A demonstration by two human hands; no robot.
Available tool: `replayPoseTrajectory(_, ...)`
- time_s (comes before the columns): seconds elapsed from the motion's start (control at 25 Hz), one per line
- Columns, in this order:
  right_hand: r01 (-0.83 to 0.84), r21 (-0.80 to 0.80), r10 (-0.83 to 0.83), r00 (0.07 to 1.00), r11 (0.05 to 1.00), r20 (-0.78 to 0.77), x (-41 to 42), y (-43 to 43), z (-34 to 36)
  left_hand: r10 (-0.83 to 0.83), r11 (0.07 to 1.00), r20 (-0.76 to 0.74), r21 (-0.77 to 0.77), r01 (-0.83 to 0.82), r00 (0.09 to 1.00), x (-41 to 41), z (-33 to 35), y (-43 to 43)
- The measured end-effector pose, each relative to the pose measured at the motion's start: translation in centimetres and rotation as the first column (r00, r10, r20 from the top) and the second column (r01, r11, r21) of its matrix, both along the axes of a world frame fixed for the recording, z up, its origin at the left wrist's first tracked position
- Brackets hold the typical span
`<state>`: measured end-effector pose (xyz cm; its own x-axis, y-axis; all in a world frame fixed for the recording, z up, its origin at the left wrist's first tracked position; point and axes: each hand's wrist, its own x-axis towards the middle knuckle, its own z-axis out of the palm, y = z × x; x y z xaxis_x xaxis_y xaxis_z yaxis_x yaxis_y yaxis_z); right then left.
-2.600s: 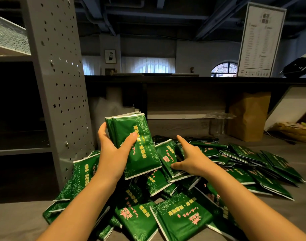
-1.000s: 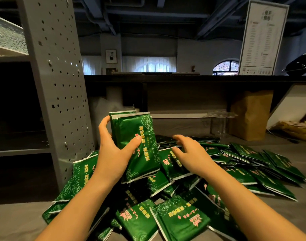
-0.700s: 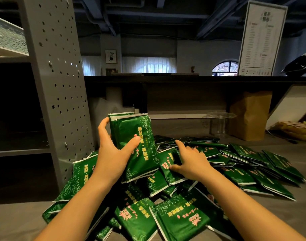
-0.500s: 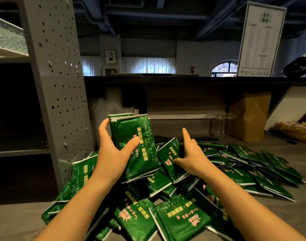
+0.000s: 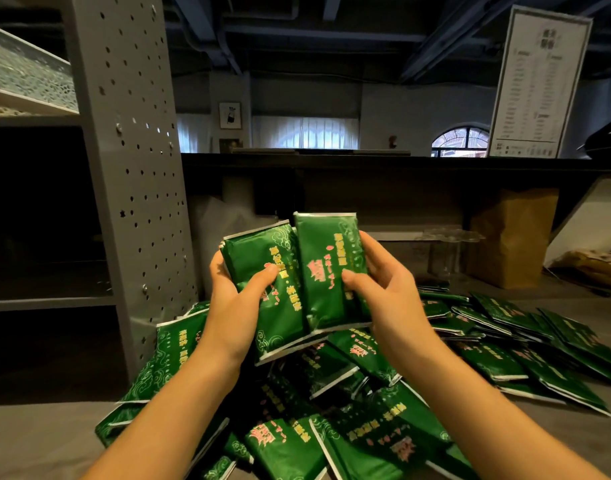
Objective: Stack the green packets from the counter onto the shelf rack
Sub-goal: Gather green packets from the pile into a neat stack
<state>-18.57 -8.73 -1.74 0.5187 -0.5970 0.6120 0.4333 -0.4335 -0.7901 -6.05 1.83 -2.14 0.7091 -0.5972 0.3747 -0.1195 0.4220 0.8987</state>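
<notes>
Head camera is showing the grey shelf rack (image 5: 131,168) at the left; just right of it the left hand (image 5: 234,306) is gripping a bundle of green packets (image 5: 254,252), thumb across the front. Overlapping the bundle's right edge, a single packet (image 5: 326,258) is sitting upright, pinched by the right hand (image 5: 383,292), while loose packets (image 5: 487,358) are lying heaped on the counter (image 5: 37,438) below.

Packets heap (image 5: 383,420) on counter (image 5: 30,441), shelf rack (image 5: 131,174) left, paper bag (image 5: 512,237) behind right.
</notes>
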Motion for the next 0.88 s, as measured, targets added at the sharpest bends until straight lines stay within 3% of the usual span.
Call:
replayPoseTrajectory(0.28, -0.055, -0.138, 0.042, 0.994, 0.989, -0.097, 1.6, 1.5, -2.5, 0.026, 0.999, 0.062, -0.021, -0.025, 0.998, -1.6, -0.8, -0.7)
replayPoseTrajectory(0.6, -0.203, -0.277, 0.107, 0.939, 0.939, -0.327, 1.6, 1.8, -3.2, -0.024, 0.999, 0.098, -0.034, 0.027, 0.995, -1.8, -0.7, -0.3)
replayPoseTrajectory(0.72, -0.272, -0.278, 0.148, 0.906, 0.921, -0.396, 1.2, 0.8, -2.7, 0.013, 1.000, 0.114, -0.018, -0.011, 0.993, -1.6, -0.9, -0.5)
replayPoseTrajectory(0.88, -0.286, -0.220, 0.192, 0.909, 0.932, -0.370, 0.3, -1.0, -1.2, 0.039, 0.999, 0.107, -0.018, -0.037, 0.994, -1.3, -0.7, -0.5)
